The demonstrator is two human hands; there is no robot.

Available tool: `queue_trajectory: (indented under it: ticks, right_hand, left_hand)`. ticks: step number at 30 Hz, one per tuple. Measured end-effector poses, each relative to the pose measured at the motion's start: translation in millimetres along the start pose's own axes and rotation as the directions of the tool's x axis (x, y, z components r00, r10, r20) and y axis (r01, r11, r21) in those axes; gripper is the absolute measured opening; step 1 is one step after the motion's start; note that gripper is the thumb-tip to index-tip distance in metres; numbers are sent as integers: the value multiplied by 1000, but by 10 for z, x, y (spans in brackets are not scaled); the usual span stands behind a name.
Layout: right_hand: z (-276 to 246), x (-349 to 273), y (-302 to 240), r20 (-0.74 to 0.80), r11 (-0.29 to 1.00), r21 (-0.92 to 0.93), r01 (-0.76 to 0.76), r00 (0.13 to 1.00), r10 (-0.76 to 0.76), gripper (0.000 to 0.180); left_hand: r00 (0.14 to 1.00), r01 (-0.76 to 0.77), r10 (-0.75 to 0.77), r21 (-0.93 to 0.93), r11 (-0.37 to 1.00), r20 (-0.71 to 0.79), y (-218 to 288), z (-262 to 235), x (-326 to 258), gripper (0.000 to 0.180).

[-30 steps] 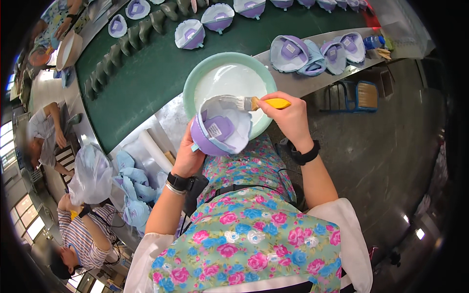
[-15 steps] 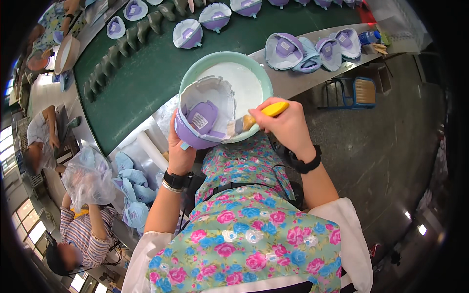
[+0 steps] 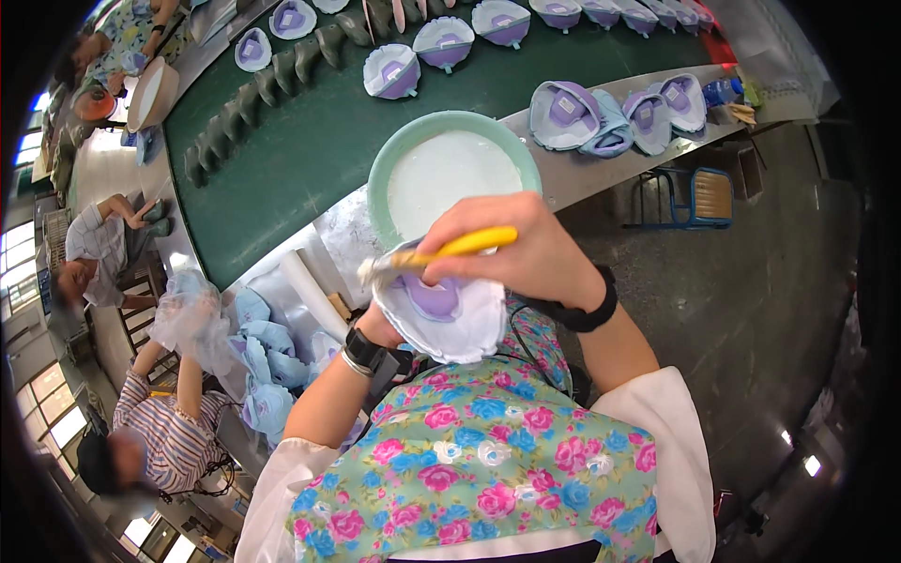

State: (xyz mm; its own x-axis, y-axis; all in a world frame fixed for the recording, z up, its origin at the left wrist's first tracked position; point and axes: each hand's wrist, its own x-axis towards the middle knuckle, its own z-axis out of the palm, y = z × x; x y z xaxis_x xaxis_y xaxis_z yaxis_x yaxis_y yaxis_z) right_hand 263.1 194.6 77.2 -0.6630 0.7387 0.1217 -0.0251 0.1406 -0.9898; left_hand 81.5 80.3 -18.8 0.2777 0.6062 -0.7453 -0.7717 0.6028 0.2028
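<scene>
My left hand [image 3: 379, 329] holds a white and purple cupped shoe piece [image 3: 449, 317] from below, close to my chest; most of that hand is hidden under it. My right hand [image 3: 527, 253] grips a yellow-handled brush [image 3: 462, 245], whose whitish bristles rest on the piece's upper left edge. Just beyond stands a pale green bowl [image 3: 392, 156] of white liquid, at the near edge of the green belt.
The green conveyor belt [image 3: 310, 131] carries several purple-white pieces and a row of dark green moulds [image 3: 265, 83]. More pieces are stacked on the grey ledge [image 3: 587, 117]. A blue stool [image 3: 693, 195] stands to the right. At left, other people work; one holds a plastic bag [image 3: 186, 317].
The piece has come down from over the bowl toward my chest and turned. My right hand has swept the brush leftward across it.
</scene>
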Motion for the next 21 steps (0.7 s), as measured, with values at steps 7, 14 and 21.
queue_trajectory:
  ticks: [7, 14, 21]
  right_hand:
    - [-291, -251, 347, -326, 857, -238, -456, 869, 372, 16]
    - [-343, -273, 153, -588, 827, 206, -523, 609, 532, 17]
    - [-147, -166, 301, -624, 783, 162, -600, 552, 552, 16]
  left_hand:
    - [956, 224, -231, 63, 973, 178, 150, -418, 186, 36]
    - [878, -476, 454, 170, 863, 150, 1174, -884, 616, 47]
    - [513, -822, 844, 192, 536, -158, 2119, -1201, 2345, 49]
